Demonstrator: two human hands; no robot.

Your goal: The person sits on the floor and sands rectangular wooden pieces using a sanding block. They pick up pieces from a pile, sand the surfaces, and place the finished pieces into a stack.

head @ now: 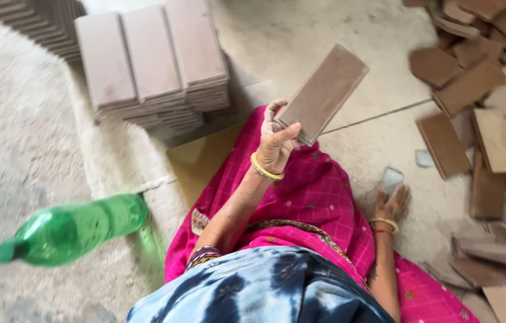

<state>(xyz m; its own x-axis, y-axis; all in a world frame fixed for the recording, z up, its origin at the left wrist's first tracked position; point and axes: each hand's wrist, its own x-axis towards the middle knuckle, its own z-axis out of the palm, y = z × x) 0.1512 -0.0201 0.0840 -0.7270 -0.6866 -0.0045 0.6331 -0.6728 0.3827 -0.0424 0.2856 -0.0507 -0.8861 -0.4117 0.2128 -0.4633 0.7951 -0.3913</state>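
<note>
- Brown clay tile (323,93), flat and oblong, is raised above the lap, tilted, its lower end pinched by the left hand (276,143): thumb across the face, fingers behind.
- Right hand (392,204) rests on the floor (378,137) with fingers spread flat, just beside a pale shard (392,178).
- Judgement: a grip nearer the tile's middle would steady it; the long free end could tip out of the pinch.
- Neat stacks of tiles (152,66) stand ahead to the left; a loose heap of tiles (480,101) lies to the right.
- Green plastic bottle (73,230) lies on its side to the left.
</note>
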